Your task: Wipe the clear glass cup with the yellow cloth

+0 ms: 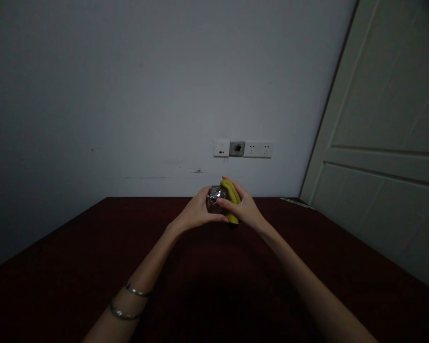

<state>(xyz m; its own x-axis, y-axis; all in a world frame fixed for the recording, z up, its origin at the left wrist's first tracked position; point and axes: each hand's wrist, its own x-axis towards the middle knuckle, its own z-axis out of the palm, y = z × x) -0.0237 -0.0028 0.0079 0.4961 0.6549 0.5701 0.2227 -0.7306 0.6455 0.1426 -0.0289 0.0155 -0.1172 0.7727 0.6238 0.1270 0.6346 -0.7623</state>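
Between my two hands is a clear, shiny glass [214, 196], its rounded side catching the light. My left hand [196, 209] grips it from the left, with the thumb along the bottom. My right hand [246, 207] is closed on a folded yellow cloth [233, 194] and presses it against the right side of the glass. The right thumb lies across the front of the glass. Both things are held up over the far part of the dark red table [207, 267]. Much of the glass is hidden by my fingers and the cloth.
Behind the table stands a pale wall [164, 95] with a row of sockets and switches [243, 148]. A light panelled door [386, 143] leans into view on the right. A thin flat strip [296, 202] lies at the table's far right edge.
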